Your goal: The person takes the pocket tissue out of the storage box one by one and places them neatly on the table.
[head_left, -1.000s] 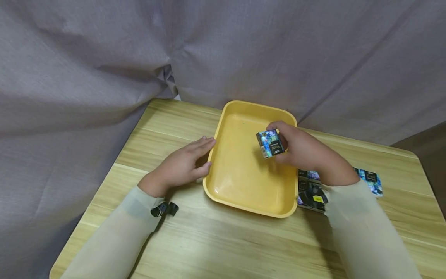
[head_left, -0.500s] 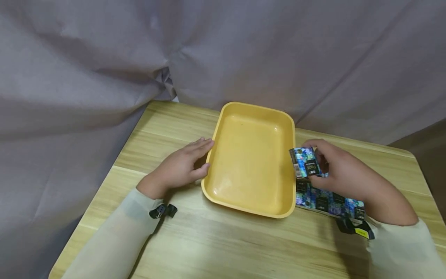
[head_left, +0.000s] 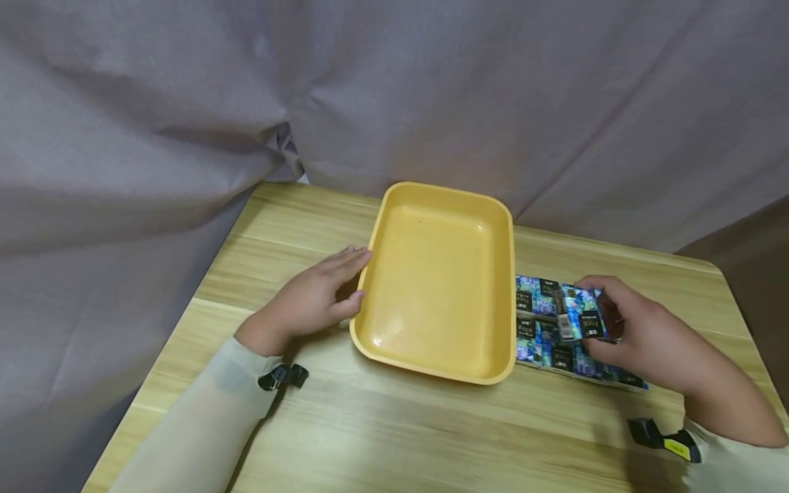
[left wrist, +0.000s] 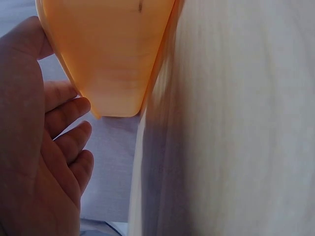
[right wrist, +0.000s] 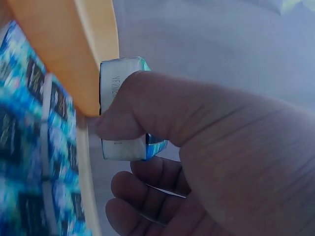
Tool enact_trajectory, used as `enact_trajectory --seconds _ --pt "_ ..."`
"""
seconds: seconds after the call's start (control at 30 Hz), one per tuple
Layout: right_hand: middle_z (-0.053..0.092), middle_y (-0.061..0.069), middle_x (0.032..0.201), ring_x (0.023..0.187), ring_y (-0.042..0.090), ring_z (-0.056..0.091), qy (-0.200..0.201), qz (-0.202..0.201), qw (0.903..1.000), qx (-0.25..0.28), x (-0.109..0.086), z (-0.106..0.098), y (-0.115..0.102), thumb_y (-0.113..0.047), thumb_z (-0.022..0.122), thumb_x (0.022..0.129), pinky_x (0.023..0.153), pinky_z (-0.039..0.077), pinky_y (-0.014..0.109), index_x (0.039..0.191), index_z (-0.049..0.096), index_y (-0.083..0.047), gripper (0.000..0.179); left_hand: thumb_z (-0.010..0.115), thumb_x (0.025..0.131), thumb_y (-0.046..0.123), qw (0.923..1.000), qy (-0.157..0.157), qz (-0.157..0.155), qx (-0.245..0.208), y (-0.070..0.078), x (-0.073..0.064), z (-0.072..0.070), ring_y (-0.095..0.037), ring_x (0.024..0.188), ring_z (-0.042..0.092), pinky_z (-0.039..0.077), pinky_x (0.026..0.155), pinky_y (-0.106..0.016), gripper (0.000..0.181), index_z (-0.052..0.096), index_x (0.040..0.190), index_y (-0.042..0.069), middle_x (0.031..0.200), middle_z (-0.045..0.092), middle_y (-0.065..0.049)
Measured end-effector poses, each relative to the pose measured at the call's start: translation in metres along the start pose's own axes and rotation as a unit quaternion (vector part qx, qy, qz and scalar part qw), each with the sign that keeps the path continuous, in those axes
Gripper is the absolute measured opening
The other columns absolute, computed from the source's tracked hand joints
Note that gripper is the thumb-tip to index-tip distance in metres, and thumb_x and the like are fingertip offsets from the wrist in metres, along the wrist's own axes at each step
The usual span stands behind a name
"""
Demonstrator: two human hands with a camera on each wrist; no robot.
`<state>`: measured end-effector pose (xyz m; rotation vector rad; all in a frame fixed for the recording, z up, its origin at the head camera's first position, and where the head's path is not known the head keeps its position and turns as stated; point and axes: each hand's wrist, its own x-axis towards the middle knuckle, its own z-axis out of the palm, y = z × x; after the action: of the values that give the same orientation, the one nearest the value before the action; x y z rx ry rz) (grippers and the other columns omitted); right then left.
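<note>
My right hand (head_left: 653, 342) pinches a small blue floral pocket tissue pack (head_left: 579, 313) between thumb and fingers. It is over the right part of a group of similar tissue packs (head_left: 531, 349) lying on the table. In the right wrist view the thumb presses the pack's pale printed end (right wrist: 115, 149). On the other side, my left hand (head_left: 305, 298) rests its fingertips and thumb against the left rim of a yellow plastic tray (head_left: 434, 372). Its fingers are fairly straight. No item shows inside the tray.
Both hands work over a light wooden table (head_left: 382, 438). A grey cloth curtain (head_left: 431, 89) hangs behind the table's far edge. The tissue packs lie close against the tray's right side. Black straps hang at both wrists.
My right hand has carried the tissue pack from over the tray rightward to above the other packs. The left hand stays at the tray's rim. The head view has shifted slightly.
</note>
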<state>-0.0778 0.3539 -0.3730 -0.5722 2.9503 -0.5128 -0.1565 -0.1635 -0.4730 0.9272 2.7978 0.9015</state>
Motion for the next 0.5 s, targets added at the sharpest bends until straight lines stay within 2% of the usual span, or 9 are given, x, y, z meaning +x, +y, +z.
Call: enact_trajectory --seconds 0.1,0.33,0.5 --pt "0.047 0.000 0.085 0.067 0.005 0.037 -0.002 0.021 0.9998 0.001 -0.014 0.003 0.012 -0.001 0.093 0.087 0.058 0.030 0.028 0.164 0.040 -0.006 0.094 0.058 0.113 0.047 1.0000 -0.001 -0.001 0.001 0.000 0.000 0.000 -0.026 0.173 0.033 0.032 0.141 -0.050 0.074 0.038 0.177 0.018 0.183 0.039 -0.002" --pt "0.046 0.004 0.086 0.065 0.010 0.036 -0.035 0.118 0.9922 0.019 -0.049 0.008 0.046 -0.002 0.086 0.095 0.054 0.030 0.032 0.170 0.030 -0.001 0.093 0.059 0.112 0.046 1.0000 0.000 -0.001 -0.003 -0.001 0.000 0.001 -0.026 0.173 0.033 0.033 0.140 -0.052 0.073 0.038 0.177 0.019 0.183 0.038 -0.001" --pt "0.052 0.007 0.093 0.069 0.008 0.037 -0.039 0.148 0.9882 0.007 -0.071 0.008 0.075 -0.003 0.084 0.097 0.056 0.029 0.032 0.170 0.025 0.002 0.094 0.061 0.112 0.044 1.0000 0.004 0.001 -0.002 -0.002 0.000 0.003 -0.026 0.172 0.033 0.033 0.140 -0.052 0.073 0.038 0.177 0.019 0.183 0.039 -0.002"
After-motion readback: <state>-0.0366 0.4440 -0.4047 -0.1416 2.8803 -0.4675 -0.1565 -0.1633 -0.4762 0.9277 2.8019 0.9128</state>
